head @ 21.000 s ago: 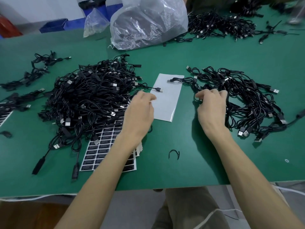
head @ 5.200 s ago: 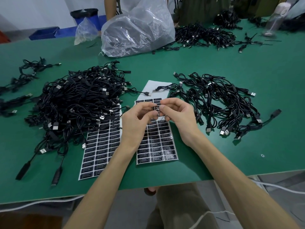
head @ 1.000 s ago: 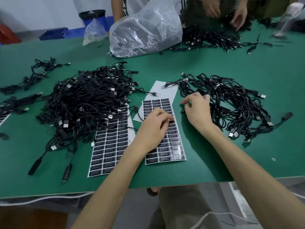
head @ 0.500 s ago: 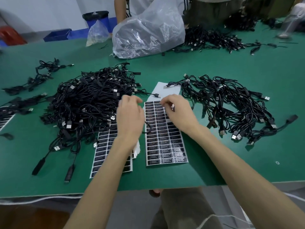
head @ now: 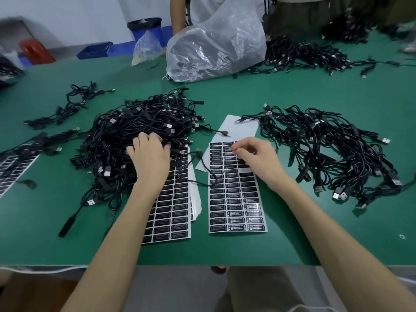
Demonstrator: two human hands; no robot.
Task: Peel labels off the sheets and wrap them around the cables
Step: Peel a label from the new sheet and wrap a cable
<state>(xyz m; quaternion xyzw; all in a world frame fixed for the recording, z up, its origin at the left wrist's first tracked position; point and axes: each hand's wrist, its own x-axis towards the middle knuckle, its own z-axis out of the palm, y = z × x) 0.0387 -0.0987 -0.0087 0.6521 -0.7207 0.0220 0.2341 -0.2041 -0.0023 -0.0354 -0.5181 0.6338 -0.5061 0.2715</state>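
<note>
Two sheets of black labels lie near the table's front edge: a stack (head: 173, 212) on the left and a single sheet (head: 236, 199) on the right. A big heap of black USB cables (head: 126, 136) covers the left stack's top. My left hand (head: 150, 156) reaches into that heap, fingers curled among the cables. My right hand (head: 256, 158) is over the right sheet's upper part, thumb and forefinger pinching at a label there. One loose cable (head: 191, 174) trails across both sheets. A second cable pile (head: 326, 149) lies to the right.
An empty white backing sheet (head: 238, 129) lies behind the right sheet. A clear plastic bag (head: 216, 46) and more cables (head: 301, 55) sit at the table's far side, where other people stand. Smaller cable bunches (head: 69, 104) and another label sheet (head: 11, 167) lie far left.
My left hand has moved up and left from the sheet into the cable heap. My right hand has shifted slightly right and now pinches at the top of the right sheet.
</note>
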